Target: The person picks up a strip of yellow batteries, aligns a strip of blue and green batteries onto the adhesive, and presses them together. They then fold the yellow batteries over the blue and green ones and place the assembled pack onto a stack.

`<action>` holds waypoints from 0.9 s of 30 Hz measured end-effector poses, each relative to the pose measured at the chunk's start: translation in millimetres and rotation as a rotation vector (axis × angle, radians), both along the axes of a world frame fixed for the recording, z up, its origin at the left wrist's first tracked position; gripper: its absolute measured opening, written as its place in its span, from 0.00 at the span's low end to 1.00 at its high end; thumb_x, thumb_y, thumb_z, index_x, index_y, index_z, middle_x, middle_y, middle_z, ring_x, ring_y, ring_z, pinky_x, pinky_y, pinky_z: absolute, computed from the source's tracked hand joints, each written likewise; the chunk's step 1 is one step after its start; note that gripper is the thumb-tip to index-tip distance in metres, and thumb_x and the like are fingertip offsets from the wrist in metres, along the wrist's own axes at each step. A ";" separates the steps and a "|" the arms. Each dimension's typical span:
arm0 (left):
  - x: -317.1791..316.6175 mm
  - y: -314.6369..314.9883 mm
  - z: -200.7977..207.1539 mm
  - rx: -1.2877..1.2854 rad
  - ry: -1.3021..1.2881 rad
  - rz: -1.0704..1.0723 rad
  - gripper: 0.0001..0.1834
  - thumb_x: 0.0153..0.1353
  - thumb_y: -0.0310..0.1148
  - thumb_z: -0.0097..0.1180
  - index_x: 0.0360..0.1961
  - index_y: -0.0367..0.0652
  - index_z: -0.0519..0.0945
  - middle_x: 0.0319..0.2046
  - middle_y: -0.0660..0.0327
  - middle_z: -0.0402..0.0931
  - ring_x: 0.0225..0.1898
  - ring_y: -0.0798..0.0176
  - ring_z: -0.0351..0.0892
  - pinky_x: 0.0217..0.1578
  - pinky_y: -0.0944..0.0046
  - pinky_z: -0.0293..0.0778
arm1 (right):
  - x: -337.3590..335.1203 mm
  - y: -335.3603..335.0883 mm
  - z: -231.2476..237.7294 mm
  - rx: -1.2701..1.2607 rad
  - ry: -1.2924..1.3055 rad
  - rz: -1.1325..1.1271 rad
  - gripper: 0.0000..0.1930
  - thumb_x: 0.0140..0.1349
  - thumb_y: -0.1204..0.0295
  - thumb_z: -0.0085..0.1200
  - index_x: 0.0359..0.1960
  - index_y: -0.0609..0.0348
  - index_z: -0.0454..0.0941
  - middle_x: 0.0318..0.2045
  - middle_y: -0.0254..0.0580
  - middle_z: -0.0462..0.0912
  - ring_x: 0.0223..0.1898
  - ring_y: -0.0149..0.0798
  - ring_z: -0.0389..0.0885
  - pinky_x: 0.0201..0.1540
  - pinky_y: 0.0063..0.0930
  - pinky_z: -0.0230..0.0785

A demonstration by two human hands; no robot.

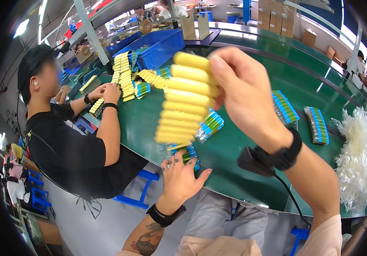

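My right hand [245, 96] is raised over the table, thumb and fingers pinching the upper end of a strip of yellow cylinders [183, 102]. The strip hangs in the air at a slant, blurred by motion, its cylinders side by side. Lower down, my left hand [181, 177] has its fingers spread, the tips resting on a blue-and-green pack [188, 155] near the table's edge. Part of that pack is hidden beneath the fingers and the strip. Behind the strip lies another blue-and-green pack [211, 124] in clear wrapping.
Two wrapped packs [285, 107] [317, 126] lie to the right, beside a heap of clear plastic bags [358, 162]. More yellow strips [123, 74] lie at the far left, by a blue crate [158, 47]. A co-worker [68, 128] handles yellow strips on my left. A green table [243, 170] spans the front.
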State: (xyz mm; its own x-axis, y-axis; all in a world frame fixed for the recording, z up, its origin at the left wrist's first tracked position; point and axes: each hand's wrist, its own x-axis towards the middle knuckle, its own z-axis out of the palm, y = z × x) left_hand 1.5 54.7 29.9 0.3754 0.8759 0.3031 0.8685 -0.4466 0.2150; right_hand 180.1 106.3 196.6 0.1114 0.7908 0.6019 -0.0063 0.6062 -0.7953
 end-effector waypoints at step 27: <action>47.1 -51.1 17.5 -1.097 -1.598 -0.626 0.32 0.64 0.31 0.61 0.67 0.31 0.68 0.61 0.46 0.74 0.61 0.54 0.74 0.64 0.52 0.67 | 119.4 -141.3 -76.3 -0.535 0.361 -0.053 0.11 0.77 0.61 0.49 0.44 0.56 0.72 0.33 0.30 0.78 0.32 0.25 0.79 0.34 0.24 0.77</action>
State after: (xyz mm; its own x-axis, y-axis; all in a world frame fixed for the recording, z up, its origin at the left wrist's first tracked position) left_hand 48.7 3.6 47.3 0.6265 0.7662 0.1430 -0.5202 0.2744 0.8088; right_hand 299.5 -35.0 120.2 0.2803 0.9589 0.0431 -0.3106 0.1331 -0.9412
